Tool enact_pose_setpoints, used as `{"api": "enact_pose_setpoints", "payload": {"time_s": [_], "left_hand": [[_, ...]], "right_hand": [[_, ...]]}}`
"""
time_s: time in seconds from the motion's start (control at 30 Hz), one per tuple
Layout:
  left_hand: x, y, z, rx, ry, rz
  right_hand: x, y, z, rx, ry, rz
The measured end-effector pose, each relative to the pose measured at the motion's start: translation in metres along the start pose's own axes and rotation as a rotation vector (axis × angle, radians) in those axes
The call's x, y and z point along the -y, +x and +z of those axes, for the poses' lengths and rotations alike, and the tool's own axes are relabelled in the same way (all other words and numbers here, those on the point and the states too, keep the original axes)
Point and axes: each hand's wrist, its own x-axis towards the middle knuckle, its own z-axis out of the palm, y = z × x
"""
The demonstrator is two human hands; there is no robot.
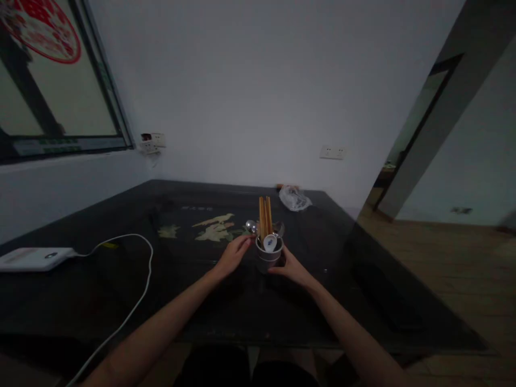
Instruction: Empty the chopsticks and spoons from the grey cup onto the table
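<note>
A metal cup (pixel 269 259) stands on the dark table, holding several wooden chopsticks (pixel 265 217), a white spoon (pixel 270 243) with a blue mark, and a shiny metal spoon (pixel 251 226) whose bowl leans out to the left. Another clear or metallic piece shows at the right rim, too dim to name. My right hand (pixel 292 267) wraps the cup's right side, thumb across the front. On the other side, my left hand (pixel 234 252) reaches to the rim with fingers stretched out, just below the metal spoon's bowl; whether it touches is hard to see.
A crumpled clear plastic bag (pixel 294 198) lies at the table's back edge. At left rests a white power bank (pixel 36 259) with a white cable (pixel 150 269) running to the front edge. A dark flat object (pixel 389 298) lies at right. Wall sockets (pixel 332 152) sit behind.
</note>
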Motion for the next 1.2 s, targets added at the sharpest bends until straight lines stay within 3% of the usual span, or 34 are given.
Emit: {"api": "enact_pose_setpoints", "payload": {"time_s": [0.13, 0.63, 0.83, 1.2], "left_hand": [[-0.005, 0.008, 0.007, 0.021, -0.078, -0.047], [-0.011, 0.049, 0.037, -0.065, -0.445, -0.272], [-0.013, 0.051, 0.033, -0.07, -0.306, -0.262], [-0.016, 0.054, 0.022, -0.066, 0.074, -0.106]], "right_hand": [[0.0, 0.0, 0.004, -0.033, -0.033, -0.019], [-0.001, 0.001, 0.006, -0.056, -0.042, -0.036], [0.002, 0.0, 0.007, -0.072, -0.055, 0.006], [-0.005, 0.001, 0.004, -0.084, -0.092, -0.031]]}}
